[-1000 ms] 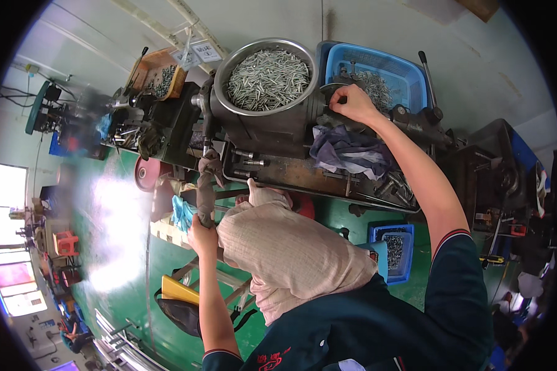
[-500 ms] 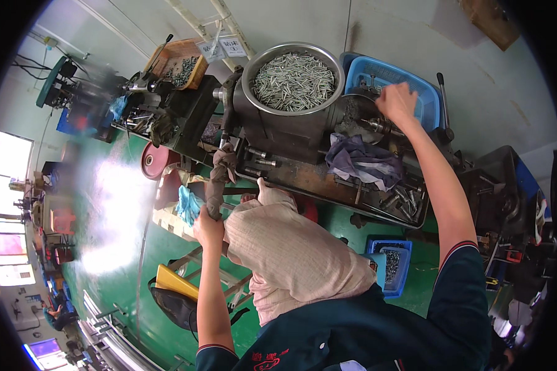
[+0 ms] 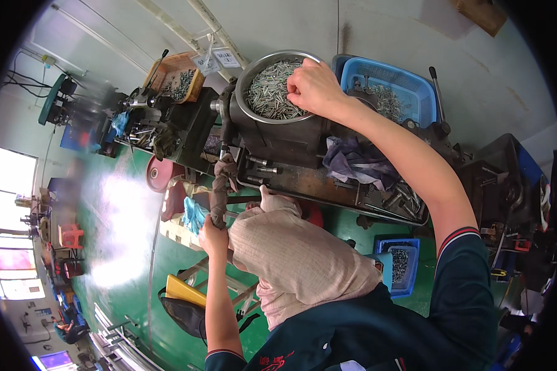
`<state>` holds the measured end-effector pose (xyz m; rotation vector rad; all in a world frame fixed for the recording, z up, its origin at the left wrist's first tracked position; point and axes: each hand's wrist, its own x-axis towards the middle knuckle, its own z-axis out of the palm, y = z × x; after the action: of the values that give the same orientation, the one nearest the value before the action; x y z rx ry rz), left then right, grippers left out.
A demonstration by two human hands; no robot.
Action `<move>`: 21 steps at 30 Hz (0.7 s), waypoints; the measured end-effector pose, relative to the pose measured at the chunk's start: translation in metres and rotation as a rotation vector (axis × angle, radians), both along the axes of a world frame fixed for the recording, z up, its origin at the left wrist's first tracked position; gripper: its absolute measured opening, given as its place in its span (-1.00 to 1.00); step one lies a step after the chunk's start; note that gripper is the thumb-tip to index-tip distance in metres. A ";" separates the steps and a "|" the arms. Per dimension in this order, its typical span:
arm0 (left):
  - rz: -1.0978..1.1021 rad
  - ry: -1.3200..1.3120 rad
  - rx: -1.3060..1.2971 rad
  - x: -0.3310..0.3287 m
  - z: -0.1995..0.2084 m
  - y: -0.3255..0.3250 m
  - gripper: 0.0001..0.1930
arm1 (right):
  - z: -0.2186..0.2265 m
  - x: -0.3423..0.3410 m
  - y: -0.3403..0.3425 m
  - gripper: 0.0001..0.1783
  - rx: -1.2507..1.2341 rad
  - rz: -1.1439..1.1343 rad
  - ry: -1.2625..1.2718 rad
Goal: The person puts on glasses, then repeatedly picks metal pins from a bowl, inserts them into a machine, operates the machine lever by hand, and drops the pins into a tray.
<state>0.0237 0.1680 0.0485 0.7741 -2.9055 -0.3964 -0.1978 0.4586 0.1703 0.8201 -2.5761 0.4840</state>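
My right hand [image 3: 315,88] reaches over the near right rim of a round metal bowl [image 3: 242,102], its fingers curled together at the heap of small metal pins [image 3: 269,93] inside. Whether a pin is between the fingertips is hidden. The bowl stands on top of a dark machine [image 3: 275,141]. Lower left, my left hand [image 3: 213,237] is wrapped round the bottom end of a long lever [image 3: 220,198] bound in brown cloth. Beside that hand hangs a light blue cloth [image 3: 195,214].
Right of the bowl, a blue plastic basket [image 3: 424,93] holds more metal parts. A crumpled purple-grey cloth [image 3: 359,162] and metal tools [image 3: 404,201] lie on the machine's tray. A blue bin [image 3: 408,287] sits on the green floor. Further left stands another machine [image 3: 189,127].
My right hand has moved left from beside the blue basket to the pins in the bowl. My left hand keeps its grip on the lever. The view has shifted slightly.
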 end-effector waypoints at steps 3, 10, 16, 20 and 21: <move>0.010 -0.011 0.004 0.001 0.003 0.001 -0.76 | -0.004 -0.005 -0.005 -0.94 -0.025 -0.041 -0.045; 0.018 -0.010 -0.008 0.000 0.002 0.001 -0.77 | -0.001 -0.008 0.001 -0.94 -0.050 -0.035 0.022; -0.030 0.083 -0.041 0.003 0.001 0.000 -0.82 | -0.001 -0.013 0.054 -0.88 -0.786 -0.090 -0.210; -0.029 0.070 -0.039 0.002 0.003 0.001 -0.83 | -0.039 -0.014 0.108 -0.89 -0.831 -0.253 -0.434; -0.026 0.059 -0.042 0.001 0.003 0.001 -0.83 | -0.053 -0.012 0.113 -0.90 -0.801 -0.315 -0.521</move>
<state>0.0249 0.1691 0.0514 0.7075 -2.8617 -0.3529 -0.2095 0.5712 0.1175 -0.0025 -2.4893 1.6386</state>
